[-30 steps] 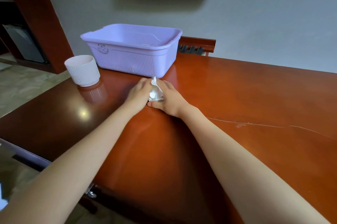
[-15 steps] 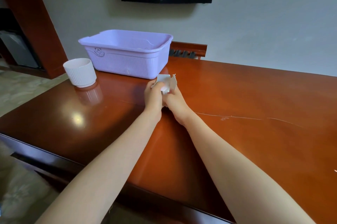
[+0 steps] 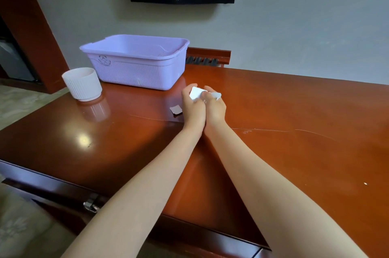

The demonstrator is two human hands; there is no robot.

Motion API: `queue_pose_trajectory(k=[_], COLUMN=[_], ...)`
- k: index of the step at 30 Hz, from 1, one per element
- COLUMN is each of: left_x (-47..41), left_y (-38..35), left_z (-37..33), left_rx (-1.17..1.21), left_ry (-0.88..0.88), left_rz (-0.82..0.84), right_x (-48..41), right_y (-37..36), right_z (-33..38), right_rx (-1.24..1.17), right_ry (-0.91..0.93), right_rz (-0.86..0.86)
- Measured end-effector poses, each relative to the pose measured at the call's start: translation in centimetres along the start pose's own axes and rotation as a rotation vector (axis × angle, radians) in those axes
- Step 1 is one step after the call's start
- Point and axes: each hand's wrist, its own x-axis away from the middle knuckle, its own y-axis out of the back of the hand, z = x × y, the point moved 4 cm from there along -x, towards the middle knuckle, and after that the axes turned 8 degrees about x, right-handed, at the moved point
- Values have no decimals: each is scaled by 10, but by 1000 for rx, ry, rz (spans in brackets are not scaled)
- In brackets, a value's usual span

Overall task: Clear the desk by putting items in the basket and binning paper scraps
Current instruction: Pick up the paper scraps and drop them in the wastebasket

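From my remote view, a white ribbed pot (image 3: 82,84) stands at ten o'clock on the desk (image 3: 294,152); I judge it may serve as the bin. Just beside it, at eleven o'clock, sits the lavender basket (image 3: 134,62). Right of that, at centre, a loose scrap (image 3: 175,109) lies flat on the wood, just left of my left hand (image 3: 192,108). That hand's grip is narrow, fingers curled round a white paper piece (image 3: 196,92) held above the desk. My right hand (image 3: 215,109) presses against the left, its grip also narrow, pinching a smaller scrap (image 3: 216,95) at the fingertips. I judge the paper featherlight, limp and easily torn or dropped. The flat scrap is best pinched at a lifted edge, or slid along the glossy wood first.
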Motion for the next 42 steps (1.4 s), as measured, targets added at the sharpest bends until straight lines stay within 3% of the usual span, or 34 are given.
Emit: queue_pose_trajectory(k=[4,7,10,13,15,17,19,23,26,32,34,37,42], left_x=[0,2,4,-3,-18,-28,-31,-24,-22,-16,-15,-15,-13], left_y=[-10,-16,-19,-2,19,40,50,52,49,36,29,21,17], left_z=[-6,-9,-10,-23,-22,-10,-1,-9,-13,-12,-9,1,-3], left_rx=[-438,-571,-493,-463,-731,-995,-1056,-1035,-1077,-1043,-1019,-1198,-1302], left_ry=[-160,-199,-182,-228,-186,-90,-91,-248,-287,-316,-305,-186,-49], left_rz=[-9,67,138,75,81,194,268,187,177,208,303,486,475], right_x=[-2,1,-3,-11,-15,-18,-19,-17,-18,-2,3,5,9], right_y=[13,21,28,39,49,58,64,66,67,74,79,87,94], right_z=[-7,-6,0,6,9,12,16,19,18,27,30,32,33], right_rx=[-213,-280,-148,-7,84,146,172,224,430,616,708,779,778], right_ry=[-145,-185,-160,-127,-96,-73,-59,-89,-71,-118,-135,-142,-142], right_rz=[22,-56,-167,-223,-241,-249,-251,-170,-50,276,341,335,267])
